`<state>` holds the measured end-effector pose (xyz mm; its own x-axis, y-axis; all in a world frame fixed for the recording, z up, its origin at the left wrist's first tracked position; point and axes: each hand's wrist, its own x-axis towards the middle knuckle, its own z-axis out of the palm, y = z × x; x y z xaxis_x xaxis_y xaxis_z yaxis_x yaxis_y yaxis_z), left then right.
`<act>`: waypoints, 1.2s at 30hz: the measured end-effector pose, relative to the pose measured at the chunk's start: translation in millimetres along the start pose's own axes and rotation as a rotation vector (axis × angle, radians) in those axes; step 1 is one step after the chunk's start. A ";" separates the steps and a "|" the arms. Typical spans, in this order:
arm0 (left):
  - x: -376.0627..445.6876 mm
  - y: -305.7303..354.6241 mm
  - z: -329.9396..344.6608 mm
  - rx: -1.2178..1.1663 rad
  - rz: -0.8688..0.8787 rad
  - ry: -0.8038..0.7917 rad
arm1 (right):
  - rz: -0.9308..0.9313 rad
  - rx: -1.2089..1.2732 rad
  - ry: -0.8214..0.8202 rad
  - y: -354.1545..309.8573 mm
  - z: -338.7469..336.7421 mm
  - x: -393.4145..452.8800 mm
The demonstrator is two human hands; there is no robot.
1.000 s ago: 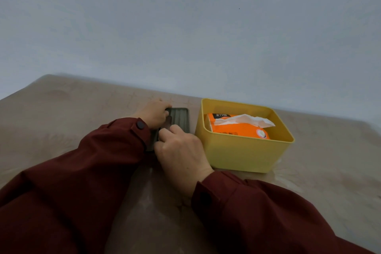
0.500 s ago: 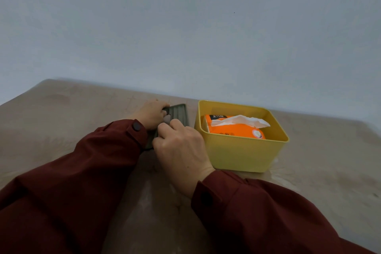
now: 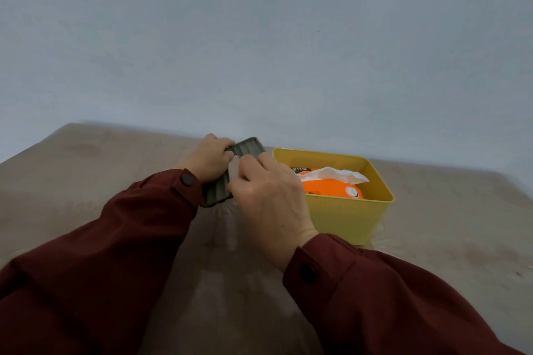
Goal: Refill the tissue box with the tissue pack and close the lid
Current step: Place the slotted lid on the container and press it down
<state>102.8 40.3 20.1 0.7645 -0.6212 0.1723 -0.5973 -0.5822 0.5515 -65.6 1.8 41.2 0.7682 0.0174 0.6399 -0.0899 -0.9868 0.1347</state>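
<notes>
Gripping dark ribbed lid (image 3: pixel 248 147) with both hands, left hand (image 3: pixel 212 160) and right hand (image 3: pixel 268 199) closed on it, near far tabletop (image 3: pixel 115 170) edge, beside open yellow plastic tissue box (image 3: pixel 343 216) holding orange tissue pack (image 3: pixel 328 189).

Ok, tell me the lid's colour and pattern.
Dark grey-green lid with ridges running lengthwise; head view.

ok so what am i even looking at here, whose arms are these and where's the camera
The camera sits on a person's head, looking forward and down, so the two arms in dark red sleeves are their own. The left hand and right hand together hold a dark ribbed lid, tilted above a tan table. Beside it stands an open yellow tissue box. Inside lies an orange tissue pack with a white tissue sticking up. The lid is not yet on the box.
</notes>
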 end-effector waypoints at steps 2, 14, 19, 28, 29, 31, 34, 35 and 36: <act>-0.9 1.9 -1.3 -0.002 -0.005 0.011 | 0.013 0.032 0.048 6.4 -2.7 0.8; -1.7 12.0 -12.7 0.050 0.009 0.110 | 0.093 0.060 0.035 36.0 -20.4 -3.6; -4.6 21.2 -16.9 0.014 0.051 0.142 | 0.089 0.094 0.094 51.2 -28.7 -8.0; -8.5 33.8 -16.9 -0.038 0.080 0.162 | 0.138 0.110 0.177 79.8 -34.7 -20.5; -9.2 35.5 -16.7 -0.042 0.084 0.163 | 0.145 0.114 0.188 83.4 -34.6 -21.8; -11.5 39.2 -16.7 -0.044 0.096 0.177 | 0.163 0.111 0.197 91.2 -34.3 -23.8; -14.8 45.2 -17.7 -0.026 0.122 0.217 | 0.204 0.139 0.216 102.1 -35.0 -26.7; -15.7 47.1 -18.1 -0.018 0.133 0.229 | 0.217 0.157 0.225 105.0 -35.2 -27.8; -17.0 49.1 -18.4 -0.012 0.145 0.242 | 0.230 0.183 0.228 107.6 -35.2 -28.8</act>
<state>65.0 31.9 59.3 0.7079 -0.5536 0.4387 -0.7027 -0.4894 0.5164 -119.7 -99.2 63.9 0.5788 -0.1930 0.7923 -0.1127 -0.9812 -0.1567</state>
